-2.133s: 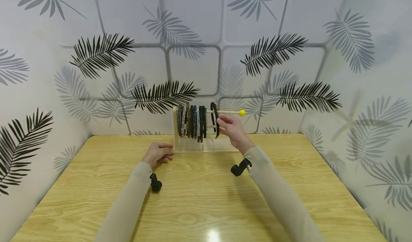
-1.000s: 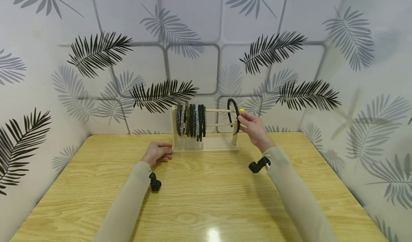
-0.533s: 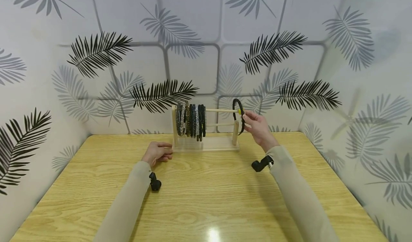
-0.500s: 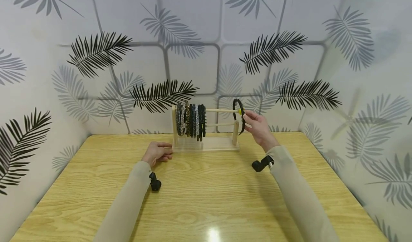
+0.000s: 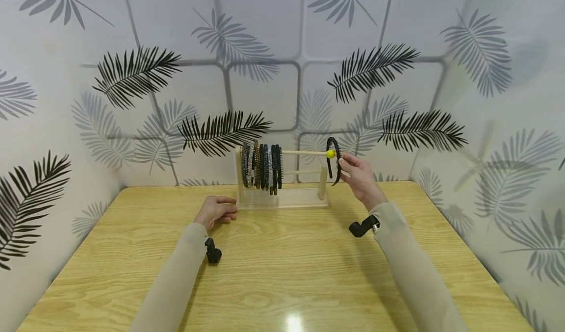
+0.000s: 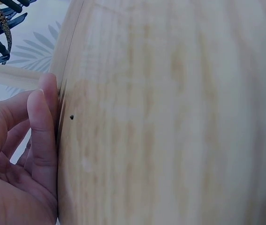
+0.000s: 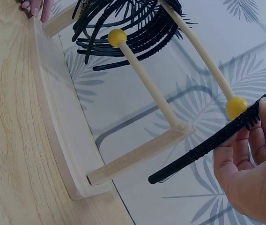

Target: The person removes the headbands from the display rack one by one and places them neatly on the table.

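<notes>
My right hand (image 5: pixel 359 177) pinches a black toothed headband (image 7: pixel 208 136) by its side, thumb against the fingers. The band stands upright just off the end of the stand's upper rod, right beside the yellow ball (image 7: pixel 237 108) at its tip. My left hand (image 5: pixel 216 210) lies low at the left end of the wooden headband stand (image 5: pixel 304 198), its fingers gripping the end of the base; in the left wrist view the fingertips (image 6: pixel 38 96) meet there. Several other headbands (image 5: pixel 263 167), black, glittery grey and patterned, hang close together on the left part of the rods.
The stand sits near the back of a wood-grain table (image 5: pixel 273 263), before a wall covering (image 5: pixel 265 96) with a leaf pattern. A lower rod with another yellow ball (image 7: pixel 117 37) and a short upright post (image 5: pixel 323 184) are at the stand's right side.
My right hand has slid one black headband rightward along the upper rod and past its yellow ball, away from the other bands. The left hand has stayed at the stand's left end.
</notes>
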Action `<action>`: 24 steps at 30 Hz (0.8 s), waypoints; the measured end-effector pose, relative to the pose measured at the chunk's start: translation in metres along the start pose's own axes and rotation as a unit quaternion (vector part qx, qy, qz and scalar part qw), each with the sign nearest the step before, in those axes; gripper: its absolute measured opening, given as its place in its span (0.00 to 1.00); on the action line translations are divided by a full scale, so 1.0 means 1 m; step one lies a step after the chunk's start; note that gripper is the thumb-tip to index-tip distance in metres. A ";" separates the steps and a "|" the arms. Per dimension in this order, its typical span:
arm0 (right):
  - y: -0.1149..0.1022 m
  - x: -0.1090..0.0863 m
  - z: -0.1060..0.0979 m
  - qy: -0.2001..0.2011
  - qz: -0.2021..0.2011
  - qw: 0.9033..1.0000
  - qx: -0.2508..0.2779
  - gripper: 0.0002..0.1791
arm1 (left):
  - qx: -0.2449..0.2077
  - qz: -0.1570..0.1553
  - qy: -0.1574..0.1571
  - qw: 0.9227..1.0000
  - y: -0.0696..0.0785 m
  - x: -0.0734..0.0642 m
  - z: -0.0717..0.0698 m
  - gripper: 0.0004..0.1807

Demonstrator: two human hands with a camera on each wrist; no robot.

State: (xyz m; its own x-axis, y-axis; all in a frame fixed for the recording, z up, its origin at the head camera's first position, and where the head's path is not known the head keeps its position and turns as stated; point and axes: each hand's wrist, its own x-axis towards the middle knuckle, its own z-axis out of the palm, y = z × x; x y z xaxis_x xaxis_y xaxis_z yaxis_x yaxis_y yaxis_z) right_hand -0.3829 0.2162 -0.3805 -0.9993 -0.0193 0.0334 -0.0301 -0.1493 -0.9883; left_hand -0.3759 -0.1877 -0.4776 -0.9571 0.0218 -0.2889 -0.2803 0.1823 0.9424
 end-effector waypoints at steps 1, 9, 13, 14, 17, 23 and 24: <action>0.000 0.000 -0.001 -0.001 -0.001 1.000 -0.003 0.25 | 0.000 0.000 0.000 1.000 -0.001 0.000 0.000 0.22; 0.002 0.000 -0.009 0.017 -0.012 1.000 -0.023 0.28 | -0.005 0.000 -0.004 1.000 -0.001 0.000 -0.001 0.23; 0.005 0.000 -0.017 0.025 -0.016 0.999 -0.029 0.29 | -0.007 0.002 -0.008 1.000 0.000 -0.001 -0.002 0.23; 0.005 -0.001 -0.019 0.026 -0.017 0.999 -0.029 0.29 | -0.007 0.001 -0.007 1.000 0.000 -0.001 -0.001 0.23; 0.006 -0.002 -0.024 0.028 -0.021 0.999 -0.029 0.30 | -0.008 -0.001 -0.007 1.000 0.000 -0.001 -0.001 0.23; 0.008 -0.006 -0.036 0.013 -0.009 0.998 -0.062 0.32 | -0.005 -0.002 -0.002 1.000 0.001 0.001 -0.001 0.23; 0.009 -0.006 -0.038 0.009 -0.008 0.998 -0.063 0.32 | -0.003 -0.002 -0.001 1.000 0.001 0.001 -0.001 0.22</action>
State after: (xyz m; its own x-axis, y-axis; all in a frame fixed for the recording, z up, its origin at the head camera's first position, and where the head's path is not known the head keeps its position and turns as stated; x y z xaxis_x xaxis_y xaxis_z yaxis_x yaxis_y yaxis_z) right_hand -0.3776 0.2527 -0.3951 -0.9988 0.0009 0.0481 -0.0481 -0.0231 -0.9986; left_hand -0.3774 -0.1881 -0.4767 -0.9559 0.0229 -0.2929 -0.2846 0.1757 0.9424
